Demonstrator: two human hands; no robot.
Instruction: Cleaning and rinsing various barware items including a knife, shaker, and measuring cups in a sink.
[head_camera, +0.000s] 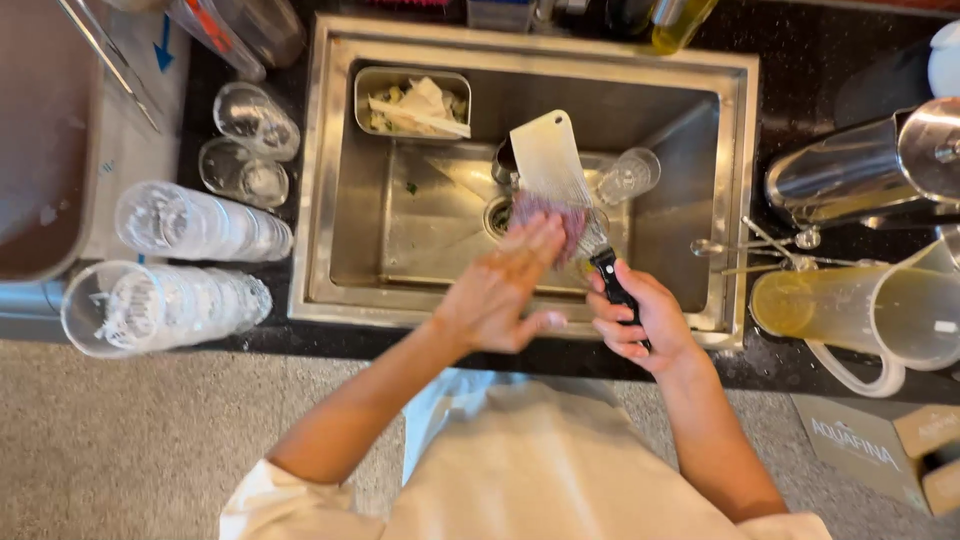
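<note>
1. Both forearms reached up from 6 o'clock, bare below white rolled sleeves, and met over the near rim of the steel sink (322, 200).
2. The right hand (640, 320), at about 5 o'clock, was clamped around the black handle of a cleaver (548, 160), fingers curled under and knuckles turned outward.
3. The left hand (505, 290) lay just beside it at centre, wrist bent, palm down and fingers spread flat, pressing a purplish scrubbing pad (570, 225) against the lower part of the blade.
4. The cleaver slanted from the handle toward 12 o'clock, its broad pale blade tilted over the drain in the middle of the sink.
5. Past the blade, a clear glass (630, 175) lay on its side in the basin at about 1 o'clock.
6. In the far left corner of the basin, around 11 o'clock, stood a small metal pan (362, 85) holding food scraps.
7. On the dark tabletop at 9 o'clock lay stacked clear glasses (190, 220) on their sides.
8. At 3 o'clock stood a plastic pitcher (880, 310) with yellowish liquid, near a steel jug (850, 170).
</note>
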